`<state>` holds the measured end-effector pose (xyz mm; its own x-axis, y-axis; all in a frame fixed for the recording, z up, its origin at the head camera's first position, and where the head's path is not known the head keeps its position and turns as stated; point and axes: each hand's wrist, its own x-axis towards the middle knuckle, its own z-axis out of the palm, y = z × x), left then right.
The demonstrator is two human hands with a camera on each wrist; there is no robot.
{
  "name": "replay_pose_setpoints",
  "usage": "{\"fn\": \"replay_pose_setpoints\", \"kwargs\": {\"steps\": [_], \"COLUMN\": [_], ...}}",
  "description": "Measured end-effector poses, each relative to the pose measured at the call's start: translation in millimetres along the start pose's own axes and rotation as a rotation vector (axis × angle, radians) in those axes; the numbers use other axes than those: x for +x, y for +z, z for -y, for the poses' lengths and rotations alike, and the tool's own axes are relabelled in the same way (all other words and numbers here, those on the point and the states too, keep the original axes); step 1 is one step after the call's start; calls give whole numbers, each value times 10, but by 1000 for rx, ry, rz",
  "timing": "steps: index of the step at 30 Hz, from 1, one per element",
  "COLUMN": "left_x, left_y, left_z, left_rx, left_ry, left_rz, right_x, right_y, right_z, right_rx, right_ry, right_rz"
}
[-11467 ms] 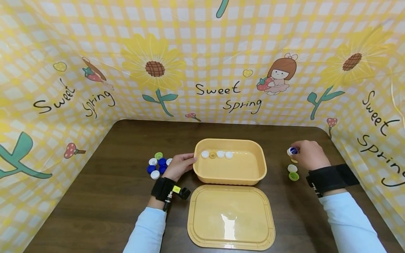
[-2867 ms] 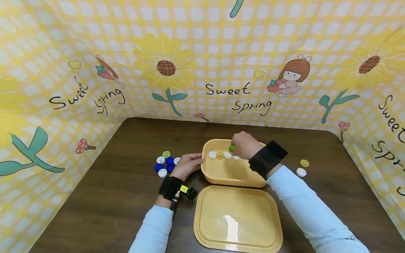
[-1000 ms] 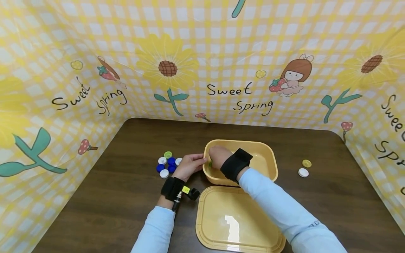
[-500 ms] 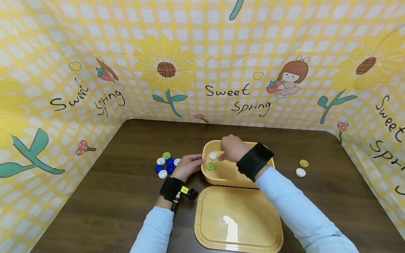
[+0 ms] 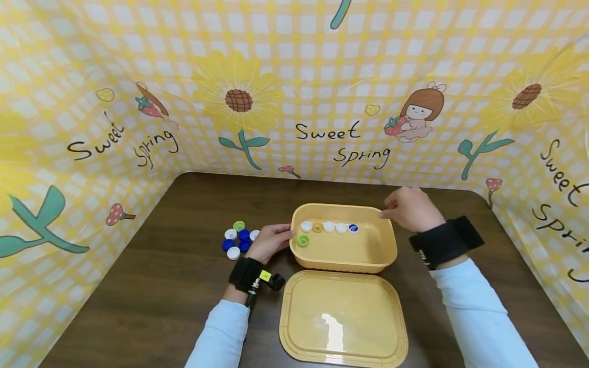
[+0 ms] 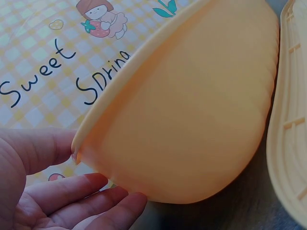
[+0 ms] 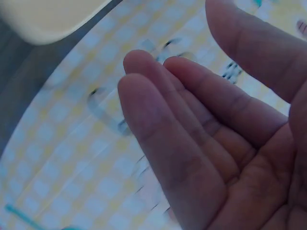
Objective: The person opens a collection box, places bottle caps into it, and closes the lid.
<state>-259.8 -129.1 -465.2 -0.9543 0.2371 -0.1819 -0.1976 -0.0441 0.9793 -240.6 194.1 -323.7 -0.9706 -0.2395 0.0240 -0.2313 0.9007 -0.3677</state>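
A yellow plastic container (image 5: 342,259) holds a row of bottle caps: a white cap (image 5: 306,226), a yellow cap (image 5: 317,227), two more white ones and a blue-topped cap (image 5: 353,228). One green bottle cap (image 5: 302,240) lies in front of the row's left end. My left hand (image 5: 268,243) rests on the container's left side. In the left wrist view, its thumb touches the rim and its extended fingers lie against the outer wall (image 6: 182,110). My right hand (image 5: 414,209) hovers by the container's right back corner, and the right wrist view shows nothing in it.
Blue, white and green bottle caps (image 5: 244,234) are clustered left of my left hand. A yellow lid (image 5: 342,317) lies flat in front of the container. Patterned cloth (image 5: 276,76) walls the brown table (image 5: 138,286) at the back and sides.
My right hand has carried the green cap from the right into the container, let it go, touched the yellow cap, then withdrawn rightward. The blue-topped cap has joined the row. My left hand stays put.
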Motion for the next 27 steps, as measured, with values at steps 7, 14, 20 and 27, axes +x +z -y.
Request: {"fn": "replay_pose_setpoints", "kwargs": {"steps": [7, 14, 20, 27], "left_x": [-26, -41, -27, -3], "left_y": [-35, -50, -28, -2], "left_z": [-6, -23, -10, -12], "left_rx": [27, 35, 28, 39], "left_ry": [5, 1, -9, -10], "left_rz": [-5, -10, -4, 5], "right_x": [-186, -265, -331, -421], "right_y": [-71, 78, 312, 425], "right_z": [-431, -777, -1078, -1274], "right_rx": [8, 2, -4, 3], "right_ry": [93, 131, 148, 190], "right_rz": [26, 39, 45, 41]}}
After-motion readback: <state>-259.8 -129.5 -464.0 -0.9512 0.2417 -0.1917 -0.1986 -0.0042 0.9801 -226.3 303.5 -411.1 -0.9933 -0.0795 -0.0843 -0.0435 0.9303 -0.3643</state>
